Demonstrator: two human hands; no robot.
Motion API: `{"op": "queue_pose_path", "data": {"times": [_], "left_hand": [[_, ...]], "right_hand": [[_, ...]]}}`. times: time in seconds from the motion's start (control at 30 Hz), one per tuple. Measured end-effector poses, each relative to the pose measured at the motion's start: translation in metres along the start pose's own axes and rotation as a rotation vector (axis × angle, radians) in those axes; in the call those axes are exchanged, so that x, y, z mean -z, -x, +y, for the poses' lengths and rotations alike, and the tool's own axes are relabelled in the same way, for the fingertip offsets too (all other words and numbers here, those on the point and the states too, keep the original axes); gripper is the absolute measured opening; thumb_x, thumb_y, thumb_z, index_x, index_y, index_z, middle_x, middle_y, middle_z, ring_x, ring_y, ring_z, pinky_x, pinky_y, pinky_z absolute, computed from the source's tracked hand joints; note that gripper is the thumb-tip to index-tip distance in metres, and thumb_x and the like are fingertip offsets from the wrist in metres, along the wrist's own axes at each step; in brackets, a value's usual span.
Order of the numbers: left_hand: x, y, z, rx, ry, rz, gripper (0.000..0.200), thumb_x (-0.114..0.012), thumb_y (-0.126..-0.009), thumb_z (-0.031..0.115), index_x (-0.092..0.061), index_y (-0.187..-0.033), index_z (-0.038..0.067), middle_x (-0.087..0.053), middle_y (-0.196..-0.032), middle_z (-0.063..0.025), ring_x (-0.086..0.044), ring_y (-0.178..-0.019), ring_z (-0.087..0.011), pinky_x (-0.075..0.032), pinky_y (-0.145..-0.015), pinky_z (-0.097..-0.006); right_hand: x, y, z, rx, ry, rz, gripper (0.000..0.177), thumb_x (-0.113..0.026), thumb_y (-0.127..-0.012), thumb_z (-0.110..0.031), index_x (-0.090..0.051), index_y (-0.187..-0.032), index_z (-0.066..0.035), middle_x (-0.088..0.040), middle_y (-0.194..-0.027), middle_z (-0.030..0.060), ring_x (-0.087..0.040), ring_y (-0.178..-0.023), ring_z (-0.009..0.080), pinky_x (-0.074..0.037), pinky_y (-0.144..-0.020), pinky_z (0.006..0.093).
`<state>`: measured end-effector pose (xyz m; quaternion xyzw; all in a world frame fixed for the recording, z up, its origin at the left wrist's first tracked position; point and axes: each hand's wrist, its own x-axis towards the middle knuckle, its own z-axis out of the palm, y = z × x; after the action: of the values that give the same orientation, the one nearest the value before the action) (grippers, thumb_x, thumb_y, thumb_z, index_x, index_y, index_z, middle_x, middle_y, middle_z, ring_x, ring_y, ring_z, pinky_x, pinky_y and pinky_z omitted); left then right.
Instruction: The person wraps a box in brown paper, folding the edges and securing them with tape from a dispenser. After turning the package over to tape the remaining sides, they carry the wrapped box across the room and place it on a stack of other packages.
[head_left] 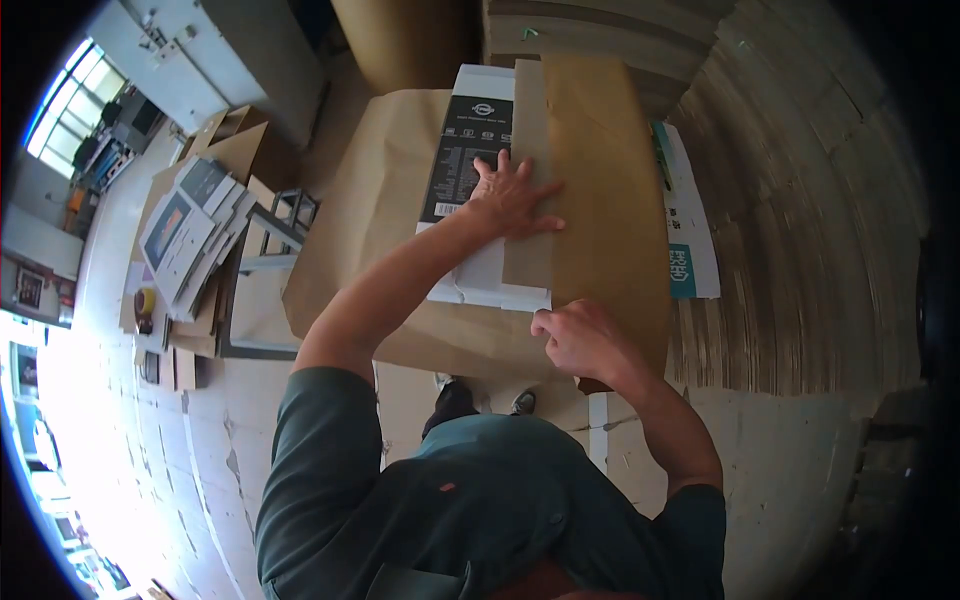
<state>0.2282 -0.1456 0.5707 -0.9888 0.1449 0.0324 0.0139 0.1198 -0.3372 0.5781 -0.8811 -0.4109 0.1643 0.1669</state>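
Note:
A stack of flat printed sheets or cartons, white with a black panel (459, 150), lies on a large sheet of brown wrapping paper (375, 190). A narrow grey-brown cardboard strip (529, 262) lies along its right part, and a flap of the brown paper is folded over from the right. My left hand (515, 197) lies flat with fingers spread, across the black panel, the strip and the flap's edge. At the flap's near edge, my right hand (583, 343) is closed, fingers curled around the paper; its fingertips are partly hidden.
Tall stacks of flat cardboard (790, 240) stand at the right, with a white and teal printed sheet (690, 215) beside the flap. To the left, printed sheets (185, 240) and a tape roll (145, 300) lie on cardboard near a metal frame (270, 262). A large brown roll (410, 45) stands behind.

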Motion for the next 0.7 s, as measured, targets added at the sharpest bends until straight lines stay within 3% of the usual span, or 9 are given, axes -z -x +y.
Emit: {"op": "queue_pose_path", "data": {"times": [0.13,0.3,0.37,0.4,0.43,0.5,0.53,0.63,0.7], "left_hand": [[-0.003,-0.004,-0.007,-0.022,0.009,-0.043,0.072,-0.037,-0.084,0.075,-0.036,-0.144,0.036,-0.036,-0.143,-0.0170,-0.027,-0.135,-0.0441,-0.022,-0.098,-0.0746],[-0.037,-0.006,-0.013,-0.108,0.056,0.105,0.072,-0.034,-0.086,0.073,-0.037,-0.145,0.030,-0.032,-0.146,-0.0179,-0.022,-0.138,-0.0442,-0.022,-0.099,-0.0741],[-0.045,-0.012,-0.016,-0.142,0.044,0.231,0.071,-0.034,-0.088,0.070,-0.036,-0.145,0.029,-0.031,-0.147,-0.0163,-0.022,-0.138,-0.0423,-0.023,-0.100,-0.0738],[-0.045,-0.012,-0.017,-0.173,0.035,0.219,0.071,-0.034,-0.088,0.070,-0.036,-0.145,0.029,-0.031,-0.147,-0.0163,-0.022,-0.138,-0.0423,-0.023,-0.100,-0.0738],[-0.041,-0.012,-0.017,-0.168,0.041,0.196,0.071,-0.034,-0.089,0.070,-0.036,-0.145,0.028,-0.030,-0.148,-0.0161,-0.023,-0.137,-0.0423,-0.023,-0.100,-0.0737],[-0.035,-0.010,-0.017,-0.142,0.053,0.158,0.070,-0.035,-0.089,0.069,-0.036,-0.145,0.026,-0.030,-0.149,-0.0157,-0.023,-0.137,-0.0422,-0.023,-0.100,-0.0736],[-0.036,-0.007,-0.016,-0.151,0.048,0.158,0.070,-0.035,-0.089,0.069,-0.036,-0.145,0.026,-0.030,-0.149,-0.0157,-0.023,-0.137,-0.0422,-0.023,-0.100,-0.0736],[-0.029,-0.010,-0.016,-0.138,0.052,0.133,0.067,-0.036,-0.090,0.066,-0.037,-0.144,0.026,-0.030,-0.148,-0.0154,-0.023,-0.137,-0.0422,-0.023,-0.099,-0.0734],[-0.025,-0.019,-0.016,-0.127,0.053,0.135,0.066,-0.037,-0.091,0.065,-0.038,-0.144,0.026,-0.030,-0.148,-0.0153,-0.023,-0.137,-0.0423,-0.023,-0.099,-0.0734]], "right_hand": [[0.000,-0.005,-0.006,-0.066,0.022,-0.051,0.023,-0.052,-0.073,-0.006,-0.068,-0.090,-0.009,-0.068,-0.083,0.0161,-0.065,-0.081,0.0354,-0.051,-0.076,0.0445],[0.011,-0.008,-0.014,-0.250,-0.039,-0.067,0.020,-0.056,-0.075,-0.007,-0.068,-0.091,-0.009,-0.068,-0.080,0.0147,-0.067,-0.078,0.0299,-0.052,-0.074,0.0399],[0.031,-0.009,-0.011,-0.265,-0.405,-0.123,0.018,-0.063,-0.079,-0.012,-0.068,-0.096,-0.007,-0.068,-0.079,0.0093,-0.066,-0.073,0.0229,-0.052,-0.072,0.0335],[0.042,-0.010,0.007,-0.192,-0.578,0.002,0.024,-0.068,-0.082,-0.017,-0.067,-0.102,-0.005,-0.068,-0.092,0.0064,-0.063,-0.077,0.0164,-0.050,-0.074,0.0286],[0.041,-0.011,0.037,-0.189,-0.633,0.278,0.034,-0.064,-0.088,-0.025,-0.062,-0.116,-0.006,-0.063,-0.115,0.0114,-0.062,-0.098,0.0222,-0.048,-0.088,0.0327],[0.051,-0.014,0.086,-0.537,-0.177,0.709,0.052,-0.053,-0.091,-0.045,-0.053,-0.132,-0.013,-0.051,-0.135,0.0164,-0.048,-0.125,0.0304,-0.038,-0.103,0.0441],[0.035,-0.011,0.099,-0.543,-0.180,0.716,0.052,-0.053,-0.091,-0.045,-0.053,-0.132,-0.013,-0.051,-0.135,0.0164,-0.048,-0.125,0.0304,-0.038,-0.103,0.0441],[-0.001,-0.028,0.137,-0.785,0.382,0.497,0.071,-0.043,-0.091,-0.060,-0.035,-0.146,-0.016,-0.031,-0.151,0.0165,-0.025,-0.140,0.0379,-0.025,-0.110,0.0558],[0.002,-0.033,0.142,-0.802,0.363,0.473,0.072,-0.043,-0.091,-0.061,-0.032,-0.148,-0.017,-0.027,-0.153,0.0156,-0.021,-0.141,0.0389,-0.022,-0.111,0.0570]]}}
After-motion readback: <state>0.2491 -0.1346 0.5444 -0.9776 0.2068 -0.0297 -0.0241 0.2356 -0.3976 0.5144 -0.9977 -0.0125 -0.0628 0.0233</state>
